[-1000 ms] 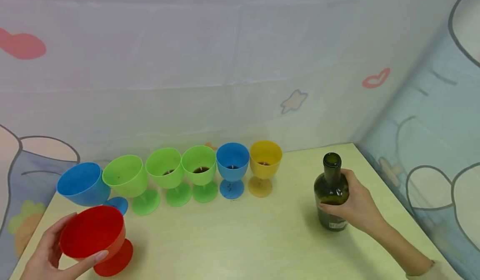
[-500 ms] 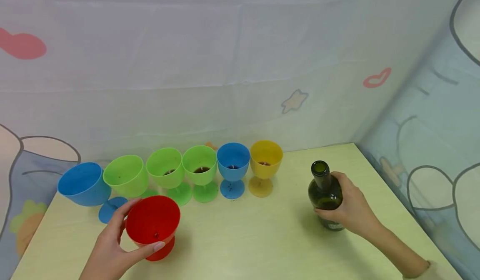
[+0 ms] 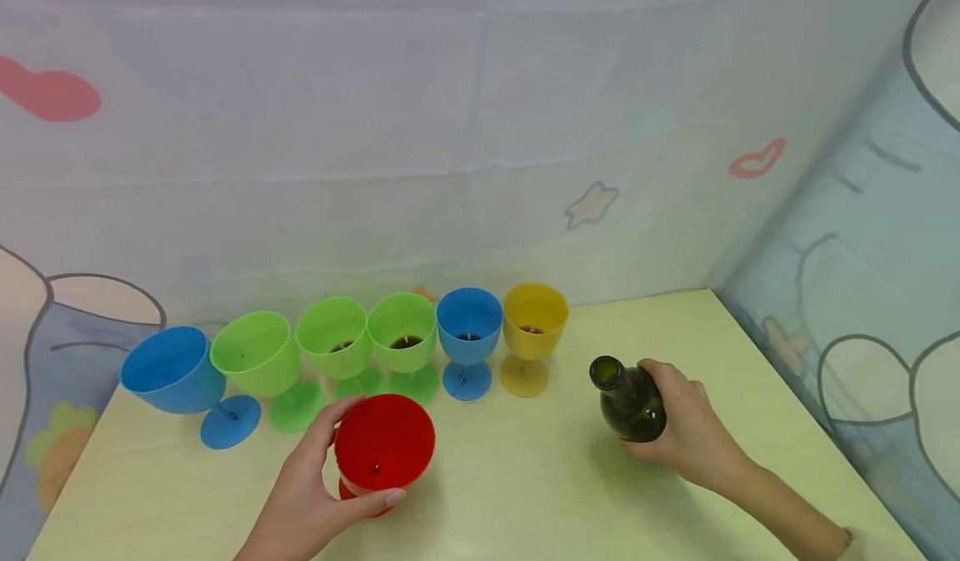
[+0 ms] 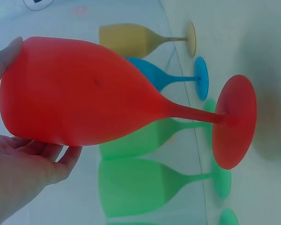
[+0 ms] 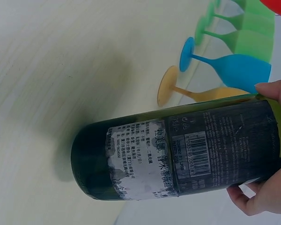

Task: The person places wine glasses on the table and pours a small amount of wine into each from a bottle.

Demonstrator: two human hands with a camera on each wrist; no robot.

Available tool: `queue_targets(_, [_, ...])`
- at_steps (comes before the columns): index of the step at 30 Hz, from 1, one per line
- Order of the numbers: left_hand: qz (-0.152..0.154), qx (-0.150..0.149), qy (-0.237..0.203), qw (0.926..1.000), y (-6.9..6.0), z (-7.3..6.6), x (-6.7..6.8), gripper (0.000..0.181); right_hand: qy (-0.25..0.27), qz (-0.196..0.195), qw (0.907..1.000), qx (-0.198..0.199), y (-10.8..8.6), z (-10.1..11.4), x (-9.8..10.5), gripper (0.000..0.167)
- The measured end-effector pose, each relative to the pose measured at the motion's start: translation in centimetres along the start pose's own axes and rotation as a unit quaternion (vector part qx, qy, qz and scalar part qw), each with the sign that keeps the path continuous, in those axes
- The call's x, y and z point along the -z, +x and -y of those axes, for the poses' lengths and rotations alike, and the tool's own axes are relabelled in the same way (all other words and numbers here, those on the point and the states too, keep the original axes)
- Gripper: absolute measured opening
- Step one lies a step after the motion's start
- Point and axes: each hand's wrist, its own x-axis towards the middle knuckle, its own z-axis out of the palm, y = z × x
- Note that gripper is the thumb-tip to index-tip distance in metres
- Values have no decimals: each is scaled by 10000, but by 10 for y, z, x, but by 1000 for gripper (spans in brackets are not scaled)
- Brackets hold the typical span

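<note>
My left hand (image 3: 311, 490) holds a red plastic goblet (image 3: 386, 438) by its bowl, thumb on the near side and fingers on the far side. A small dark spot shows at the bottom of the bowl. In the left wrist view the red goblet (image 4: 79, 91) stands off the table on its thin stem and round foot. My right hand (image 3: 690, 428) grips a dark green glass wine bottle (image 3: 633, 407) round its body. The bottle's neck leans left, toward the red goblet, with a gap between them. Printed labels cover the bottle (image 5: 145, 159) in the right wrist view.
Along the table's back edge runs a row of goblets: a blue one (image 3: 168, 373), several green ones including one (image 3: 401, 332) with dark liquid, another blue one (image 3: 468, 328) and a yellow one (image 3: 534, 323). A printed cloth (image 3: 465, 111) hangs behind the pale table (image 3: 517, 494).
My left hand has carried the red goblet rightward from the table's left side toward the middle. My right hand has shifted left and tipped the bottle's neck over toward the goblet.
</note>
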Motion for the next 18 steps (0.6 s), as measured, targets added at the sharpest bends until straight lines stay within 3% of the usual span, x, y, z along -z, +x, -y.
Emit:
queue_targets(10, [153, -188, -183, 9995, 4, -9, -25, 90, -76, 12, 9999, 75, 0, 6, 1, 78])
queue_targets(18, [360, -484, -226, 9979, 5, -17, -41, 89, -426, 417, 9982, 24, 2, 17, 4, 76])
